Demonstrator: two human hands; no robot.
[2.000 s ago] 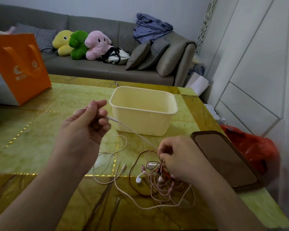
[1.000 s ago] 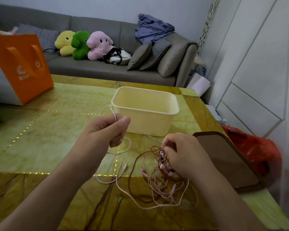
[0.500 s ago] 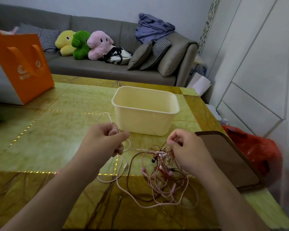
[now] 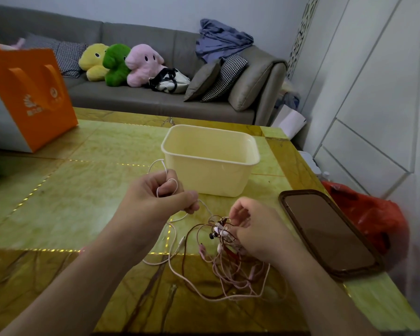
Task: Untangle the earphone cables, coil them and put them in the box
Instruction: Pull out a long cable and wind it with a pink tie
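Observation:
A cream plastic box (image 4: pixel 210 174) stands empty on the green marble table (image 4: pixel 66 190). In front of it my left hand (image 4: pixel 155 198) grips a white earphone cable (image 4: pixel 159 166), which loops above my fist and around a finger. The cable trails down to the table. To the right my right hand (image 4: pixel 255 229) pinches the knot of a tangle of pink and brown earphone cables (image 4: pixel 228 267) lying on the table, with several earbuds showing at the knot.
A dark-rimmed tray (image 4: pixel 327 235) lies at the table's right edge, with a red plastic bag (image 4: pixel 369 214) beyond it. An orange paper bag (image 4: pixel 32 93) stands at the far left. A grey sofa (image 4: pixel 170 93) with plush toys is behind the table.
My left hand has drawn in toward the box front, gathering the white cable into loops in its fist. My right hand has stayed on the tangle, shifting slightly.

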